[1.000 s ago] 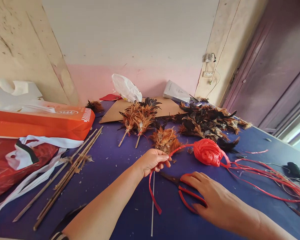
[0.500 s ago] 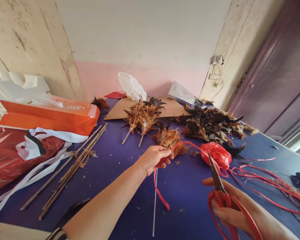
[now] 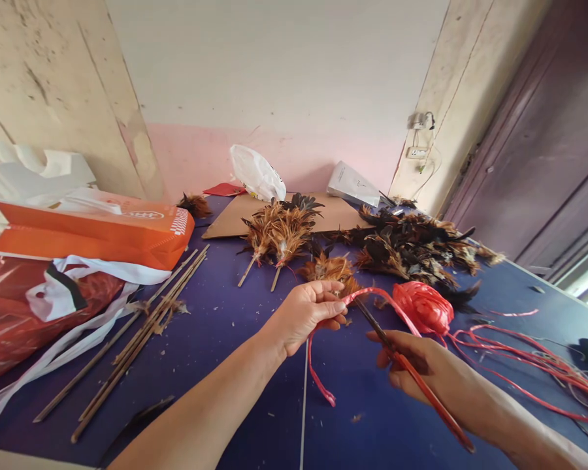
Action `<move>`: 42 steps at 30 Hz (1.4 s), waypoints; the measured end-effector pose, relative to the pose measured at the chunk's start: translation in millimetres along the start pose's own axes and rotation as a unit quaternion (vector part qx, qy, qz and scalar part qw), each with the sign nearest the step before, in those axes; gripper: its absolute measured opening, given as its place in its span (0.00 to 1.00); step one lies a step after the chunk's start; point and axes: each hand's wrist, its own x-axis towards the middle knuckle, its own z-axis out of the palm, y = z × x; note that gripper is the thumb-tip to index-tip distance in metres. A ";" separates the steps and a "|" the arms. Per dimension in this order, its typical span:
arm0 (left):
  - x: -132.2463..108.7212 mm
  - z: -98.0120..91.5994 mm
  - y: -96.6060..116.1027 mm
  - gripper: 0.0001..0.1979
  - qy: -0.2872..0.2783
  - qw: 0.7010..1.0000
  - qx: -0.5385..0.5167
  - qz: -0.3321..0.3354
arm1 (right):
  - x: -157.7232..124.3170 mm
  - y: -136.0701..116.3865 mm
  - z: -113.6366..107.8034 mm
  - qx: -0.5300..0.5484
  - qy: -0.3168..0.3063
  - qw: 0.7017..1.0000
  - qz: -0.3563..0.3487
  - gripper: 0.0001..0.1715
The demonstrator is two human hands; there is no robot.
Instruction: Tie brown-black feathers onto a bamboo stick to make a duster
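My left hand (image 3: pixel 310 314) pinches a red plastic string (image 3: pixel 379 293) near the middle, and a short end hangs below the fingers. The string runs right to a red ball of string (image 3: pixel 423 308) on the blue table. My right hand (image 3: pixel 419 365) holds red-handled scissors (image 3: pixel 414 375), seen edge-on, their blades pointing up and left with the tip close to the string beside my left fingers. Whether the blades touch the string is unclear. Just behind my left hand lies a brown feather bundle (image 3: pixel 330 271).
Two feather bundles on sticks (image 3: pixel 279 238) rest against cardboard (image 3: pixel 225 222). Dark feathers (image 3: pixel 411 245) are heaped at back right. Wooden sticks (image 3: pixel 147 336) and an orange bag (image 3: pixel 88 228) lie left. Loose red strings (image 3: pixel 534 365) spread across the right of the table (image 3: pixel 255 405).
My right hand has moved left and turned the scissors, bringing their tip from beside the ball to the string near my left hand. My left hand has shifted slightly right.
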 end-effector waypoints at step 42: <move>-7.4 6.5 -14.4 0.21 -0.158 0.892 0.367 0.210 | 3.4 3.1 20.5 0.429 -0.113 0.895 -0.048 0.16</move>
